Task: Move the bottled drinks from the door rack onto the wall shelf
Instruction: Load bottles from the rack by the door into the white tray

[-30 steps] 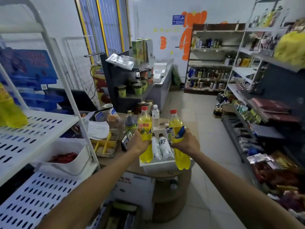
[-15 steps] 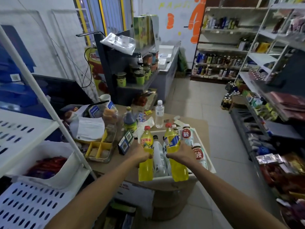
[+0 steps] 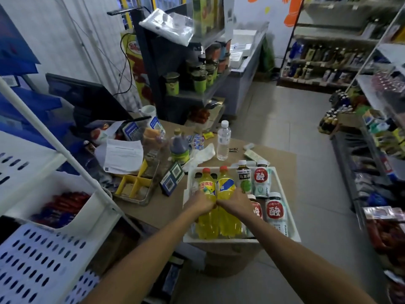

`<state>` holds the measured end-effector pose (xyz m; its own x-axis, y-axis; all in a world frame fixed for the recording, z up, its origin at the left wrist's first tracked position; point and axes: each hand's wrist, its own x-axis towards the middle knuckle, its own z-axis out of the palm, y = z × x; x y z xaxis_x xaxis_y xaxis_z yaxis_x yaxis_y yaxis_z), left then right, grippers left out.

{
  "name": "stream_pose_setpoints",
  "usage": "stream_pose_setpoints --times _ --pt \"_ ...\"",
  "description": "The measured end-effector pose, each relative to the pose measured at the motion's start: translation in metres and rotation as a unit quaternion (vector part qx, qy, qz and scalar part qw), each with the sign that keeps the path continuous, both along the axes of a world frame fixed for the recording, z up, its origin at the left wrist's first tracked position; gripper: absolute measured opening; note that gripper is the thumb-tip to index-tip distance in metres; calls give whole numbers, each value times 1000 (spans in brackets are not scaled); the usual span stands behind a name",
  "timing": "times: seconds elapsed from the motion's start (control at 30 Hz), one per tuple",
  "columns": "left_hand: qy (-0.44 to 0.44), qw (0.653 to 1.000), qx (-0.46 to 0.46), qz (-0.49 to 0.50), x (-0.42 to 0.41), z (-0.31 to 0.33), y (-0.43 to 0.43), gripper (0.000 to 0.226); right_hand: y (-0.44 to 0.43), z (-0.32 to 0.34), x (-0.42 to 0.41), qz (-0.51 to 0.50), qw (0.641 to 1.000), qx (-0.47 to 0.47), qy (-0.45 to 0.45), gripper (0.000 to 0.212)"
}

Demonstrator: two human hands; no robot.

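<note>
Small shop — grey tiled floor, stocked shelves, white wall

A clear water bottle stands upright on the brown worktop; at its nine o'clock a dark sauce bottle; further toward eight o'clock, a yellow divided tray beneath a printed paper sheet; a white mug at eleven o'clock.

Dim, motion-blurred, edges fisheye-bent

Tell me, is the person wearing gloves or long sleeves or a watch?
No. The left hand and right hand have no gloves. Both forearms are bare as far as the picture shows, with no sleeves, watch or bracelet. Rings cannot be made out.
</note>
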<state>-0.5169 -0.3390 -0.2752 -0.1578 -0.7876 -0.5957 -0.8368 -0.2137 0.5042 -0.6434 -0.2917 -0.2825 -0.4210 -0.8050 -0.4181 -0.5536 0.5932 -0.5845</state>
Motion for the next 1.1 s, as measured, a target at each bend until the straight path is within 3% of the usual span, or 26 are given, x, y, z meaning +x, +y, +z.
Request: stream_pose_setpoints --times 0.23,0.3,0.4,0.53,0.63,0.77,0.97,1.1 --pt "20 1000 -7 -12 2 -1 -2 43 -10 -4 1 65 997 35 17 84" --pt "25 1000 -5 -16 2 -3 -4 45 -13 -4 -6 94 994 48 16 75" --pt "33 999 3 -20 4 -3 -3 43 -7 10 -9 116 992 49 -14 44" --pt "49 997 -49 -33 8 -9 2 49 -3 13 -12 136 988 63 -32 73" --pt "53 997 -61 -12 13 -13 8 63 -1 15 -13 133 986 81 -62 51" --pt "44 995 -88 -8 20 -15 15 64 2 12 -11 124 985 98 -73 79" --pt "1 994 -109 2 18 -22 27 74 8 14 -11 110 986 88 -92 69" --pt "26 993 -111 -1 21 -22 31 74 12 14 -11 116 987 56 -93 69"
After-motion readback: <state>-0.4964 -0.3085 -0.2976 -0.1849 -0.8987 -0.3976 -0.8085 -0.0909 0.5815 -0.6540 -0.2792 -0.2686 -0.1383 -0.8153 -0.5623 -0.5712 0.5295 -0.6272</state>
